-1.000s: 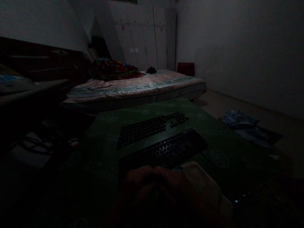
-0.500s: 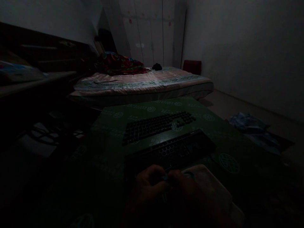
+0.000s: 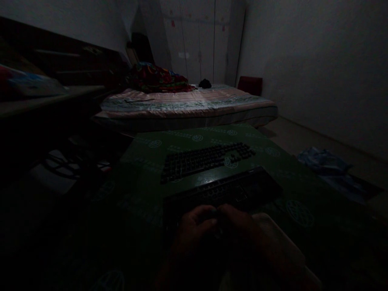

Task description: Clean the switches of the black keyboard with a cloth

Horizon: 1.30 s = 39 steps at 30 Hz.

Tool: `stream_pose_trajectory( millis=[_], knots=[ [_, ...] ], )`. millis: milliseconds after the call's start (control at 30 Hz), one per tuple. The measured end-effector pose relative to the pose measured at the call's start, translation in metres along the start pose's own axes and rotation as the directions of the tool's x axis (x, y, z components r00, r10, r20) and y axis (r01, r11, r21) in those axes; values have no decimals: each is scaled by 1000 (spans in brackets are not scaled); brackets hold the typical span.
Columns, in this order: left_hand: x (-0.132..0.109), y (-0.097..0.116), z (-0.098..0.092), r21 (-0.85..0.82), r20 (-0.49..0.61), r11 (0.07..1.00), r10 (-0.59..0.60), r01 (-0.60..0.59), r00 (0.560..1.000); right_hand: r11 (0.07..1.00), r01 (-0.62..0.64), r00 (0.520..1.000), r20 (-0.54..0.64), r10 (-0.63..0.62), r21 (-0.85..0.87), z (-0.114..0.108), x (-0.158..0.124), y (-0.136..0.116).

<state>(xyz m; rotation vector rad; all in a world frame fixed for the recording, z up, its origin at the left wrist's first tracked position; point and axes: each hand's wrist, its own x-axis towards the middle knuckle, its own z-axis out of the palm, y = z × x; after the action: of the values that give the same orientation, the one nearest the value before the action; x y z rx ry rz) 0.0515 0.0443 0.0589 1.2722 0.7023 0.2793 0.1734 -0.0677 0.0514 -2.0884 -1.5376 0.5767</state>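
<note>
The room is very dark. My left hand (image 3: 194, 226) and my right hand (image 3: 239, 224) are pressed together low in the middle, fingers curled over the near edge of a black keyboard frame (image 3: 224, 190). Something small sits between the fingertips; I cannot make it out. Behind the frame, rows of loose black keycaps (image 3: 206, 159) are laid out on a green patterned cloth (image 3: 142, 161). A pale cloth (image 3: 281, 246) lies under my right wrist.
A mattress with striped sheets (image 3: 188, 105) lies beyond the cloth, with a colourful bundle (image 3: 157, 76) at its head. White cupboard doors (image 3: 197, 44) stand behind. A blue cloth heap (image 3: 324, 159) is on the floor at right. Dark shelving (image 3: 45, 97) stands at left.
The view has drifted left, so everything sits further right. My hands have moved up onto the near edge of the keyboard frame and stay pressed together.
</note>
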Motion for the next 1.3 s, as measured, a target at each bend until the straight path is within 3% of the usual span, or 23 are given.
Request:
stream_pose_trajectory(
  millis=[133, 233, 300, 367, 433, 500, 600, 700, 900, 1300],
  knots=[
    [6, 3, -1, 49, -15, 998, -34, 35, 999, 996, -26, 1000, 16, 25, 82, -7, 15, 2],
    [13, 8, -17, 302, -157, 951, 125, -73, 980, 995, -77, 997, 6, 76, 59, -12, 28, 3],
    [20, 8, -34, 508, -268, 848, 323, -152, 908, 995, -101, 995, 10, 101, -21, -15, 37, 2],
    [28, 4, -53, 685, -324, 704, 528, -190, 785, 989, -100, 994, 33, 104, -110, -17, 47, -1],
    [35, -5, -68, 822, -287, 530, 703, -210, 651, 977, -98, 991, 69, 113, -191, -19, 56, -6],
    [40, -14, -78, 898, -212, 395, 774, -195, 597, 961, -102, 985, 107, 133, -256, -21, 64, -12],
    [44, -26, -82, 952, -105, 254, 799, -173, 592, 949, -83, 981, 142, 131, -304, -24, 73, -23],
    [45, -33, -81, 968, -63, 197, 788, -154, 613, 935, -68, 978, 164, 132, -347, -24, 79, -30],
    [47, -38, -82, 975, -49, 179, 757, -135, 652, 898, -80, 976, 151, 159, -432, -19, 85, -35],
    [48, -38, -83, 971, -58, 192, 766, -141, 641, 875, -84, 978, 130, 165, -476, -19, 81, -39]
  ],
)
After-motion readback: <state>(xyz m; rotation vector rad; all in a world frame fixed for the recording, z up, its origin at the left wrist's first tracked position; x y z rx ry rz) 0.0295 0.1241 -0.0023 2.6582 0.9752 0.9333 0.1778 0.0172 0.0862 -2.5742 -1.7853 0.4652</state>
